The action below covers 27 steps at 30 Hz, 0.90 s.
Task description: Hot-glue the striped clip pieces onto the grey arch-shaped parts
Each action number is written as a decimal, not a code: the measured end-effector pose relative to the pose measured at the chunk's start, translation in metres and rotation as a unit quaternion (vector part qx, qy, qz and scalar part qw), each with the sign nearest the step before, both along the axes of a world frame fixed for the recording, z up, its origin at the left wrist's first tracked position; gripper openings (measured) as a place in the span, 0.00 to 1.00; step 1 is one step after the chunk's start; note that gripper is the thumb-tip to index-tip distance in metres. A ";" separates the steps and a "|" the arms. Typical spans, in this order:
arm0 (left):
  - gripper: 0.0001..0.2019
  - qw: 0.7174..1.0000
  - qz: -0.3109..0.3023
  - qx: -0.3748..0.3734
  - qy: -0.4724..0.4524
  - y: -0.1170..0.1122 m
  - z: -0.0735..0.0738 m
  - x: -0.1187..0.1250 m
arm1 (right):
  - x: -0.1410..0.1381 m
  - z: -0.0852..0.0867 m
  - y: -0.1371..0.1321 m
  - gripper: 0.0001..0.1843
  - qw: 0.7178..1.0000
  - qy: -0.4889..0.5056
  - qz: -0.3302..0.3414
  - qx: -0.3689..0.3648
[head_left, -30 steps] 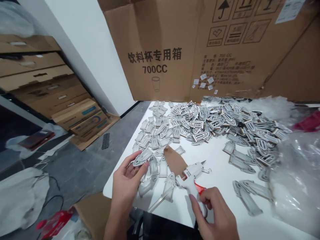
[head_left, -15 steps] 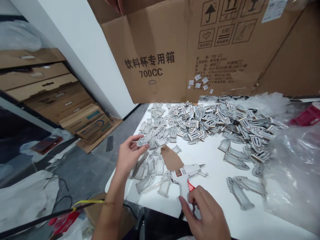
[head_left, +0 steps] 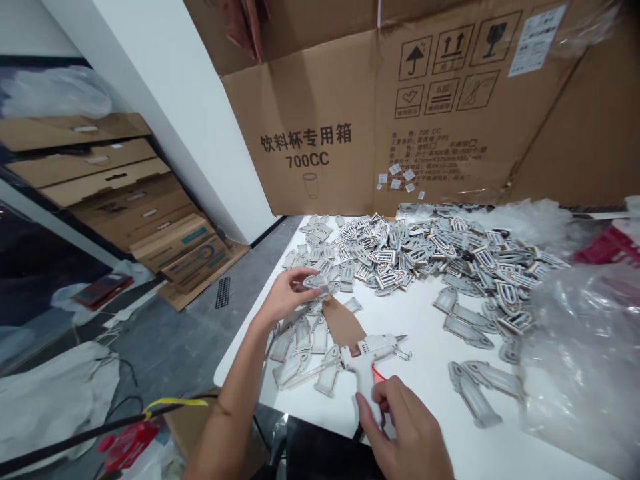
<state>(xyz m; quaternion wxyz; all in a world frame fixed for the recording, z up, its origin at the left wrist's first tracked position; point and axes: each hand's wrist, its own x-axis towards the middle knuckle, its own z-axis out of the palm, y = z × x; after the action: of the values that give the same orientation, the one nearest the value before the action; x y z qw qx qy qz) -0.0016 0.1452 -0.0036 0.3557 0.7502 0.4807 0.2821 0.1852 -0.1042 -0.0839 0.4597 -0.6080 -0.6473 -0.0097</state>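
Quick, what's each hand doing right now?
Left hand: closed, pinching a small grey piece.
Right hand: closed, holding the white glue gun.

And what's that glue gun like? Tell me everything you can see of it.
The glue gun has a smooth white body, apparently plastic, with a slim pointed tip aimed to the person's right. A red trigger sits below the body, and a bent wire hangs near the tip. The right hand grips its handle, partly hiding it. A clear rod seems to run from its back. It is over the white table; whether it touches the brown card behind is unclear.
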 end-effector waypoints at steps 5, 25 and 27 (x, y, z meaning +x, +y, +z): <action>0.19 0.994 -0.074 0.040 0.066 0.013 -0.005 0.006 | -0.001 0.007 0.000 0.13 1.000 -0.002 -0.008 0.004; 0.09 0.991 0.021 0.046 0.126 -0.167 0.033 -0.032 | -0.011 0.014 -0.007 0.22 0.994 -0.052 -0.087 -0.036; 0.12 0.991 0.050 -0.010 0.123 -0.188 0.025 -0.036 | -0.013 0.015 -0.008 0.26 0.990 -0.064 -0.111 -0.052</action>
<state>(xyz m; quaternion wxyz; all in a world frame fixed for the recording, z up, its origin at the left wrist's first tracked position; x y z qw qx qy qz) -0.0379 -0.0426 0.0214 0.2864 0.7507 0.5606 0.2003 0.1721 -0.1125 -0.0692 0.3813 -0.6973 -0.6033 -0.0664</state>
